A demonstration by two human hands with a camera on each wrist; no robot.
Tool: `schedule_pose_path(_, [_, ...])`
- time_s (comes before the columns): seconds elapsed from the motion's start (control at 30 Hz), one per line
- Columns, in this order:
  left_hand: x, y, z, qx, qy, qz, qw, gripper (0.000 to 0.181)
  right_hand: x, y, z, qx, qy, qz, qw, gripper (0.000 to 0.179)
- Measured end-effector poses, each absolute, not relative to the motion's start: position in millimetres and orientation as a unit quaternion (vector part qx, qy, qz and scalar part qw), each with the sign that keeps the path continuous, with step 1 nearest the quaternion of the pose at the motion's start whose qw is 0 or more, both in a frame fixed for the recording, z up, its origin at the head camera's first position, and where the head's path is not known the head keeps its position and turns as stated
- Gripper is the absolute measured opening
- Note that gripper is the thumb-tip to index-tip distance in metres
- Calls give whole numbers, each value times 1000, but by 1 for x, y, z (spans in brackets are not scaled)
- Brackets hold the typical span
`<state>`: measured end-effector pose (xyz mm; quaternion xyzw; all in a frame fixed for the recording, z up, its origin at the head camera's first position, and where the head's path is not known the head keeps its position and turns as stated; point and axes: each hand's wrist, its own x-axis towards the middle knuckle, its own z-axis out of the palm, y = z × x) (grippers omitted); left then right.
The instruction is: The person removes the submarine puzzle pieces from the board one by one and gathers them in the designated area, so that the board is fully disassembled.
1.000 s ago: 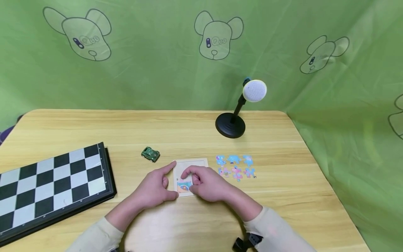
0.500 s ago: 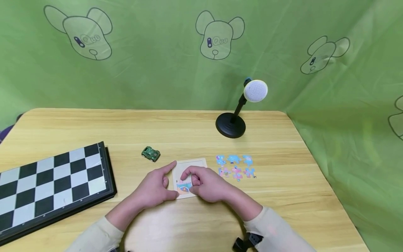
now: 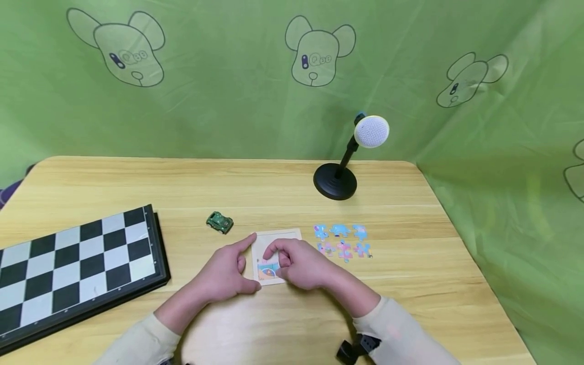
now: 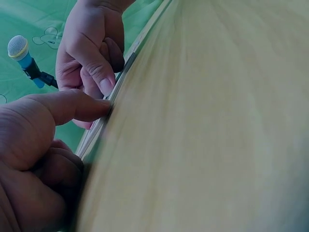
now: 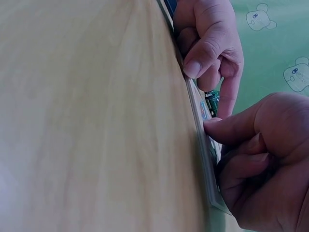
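Observation:
A small pale puzzle frame (image 3: pixel 257 242) lies flat on the table, with printed jigsaw pieces (image 3: pixel 265 269) in its lower left part. My left hand (image 3: pixel 223 271) sits at the frame's left side, thumb near the front corner and straight index finger along the far part of that edge; its other fingers are folded. My right hand (image 3: pixel 303 266) comes from the right over the frame. Its curled index finger and thumb pinch at a jigsaw piece set there, and the palm hides the frame's right part. In the right wrist view the right thumb tip presses on the frame (image 5: pixel 208 169).
Several loose jigsaw pieces (image 3: pixel 339 230) lie in two rows right of the frame. A green toy car (image 3: pixel 220 222) stands behind and left. Further out are a folded chessboard (image 3: pixel 82 263) at left and a microphone on a stand (image 3: pixel 335 181) at the back. A green curtain surrounds the table.
The frame has shifted slightly under the hands, tilting a little and then back. Both hands keep nearly the same place and pose.

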<state>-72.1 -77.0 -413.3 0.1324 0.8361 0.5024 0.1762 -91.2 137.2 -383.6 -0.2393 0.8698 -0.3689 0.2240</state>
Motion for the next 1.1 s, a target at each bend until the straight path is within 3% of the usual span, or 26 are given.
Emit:
schedule_pose_path(0.37, [-74, -76, -413, 135, 834, 504, 179, 104, -93, 137, -383, -235, 855, -407, 219, 29])
schedule_pose_path(0.63, [-74, -76, -413, 131, 835, 501, 184, 104, -95, 139, -388, -238, 847, -421, 220, 41])
schedule_pose_path(1.1, [-73, -78, -414, 126, 835, 504, 180, 102, -94, 139, -395, -255, 871, -374, 194, 26])
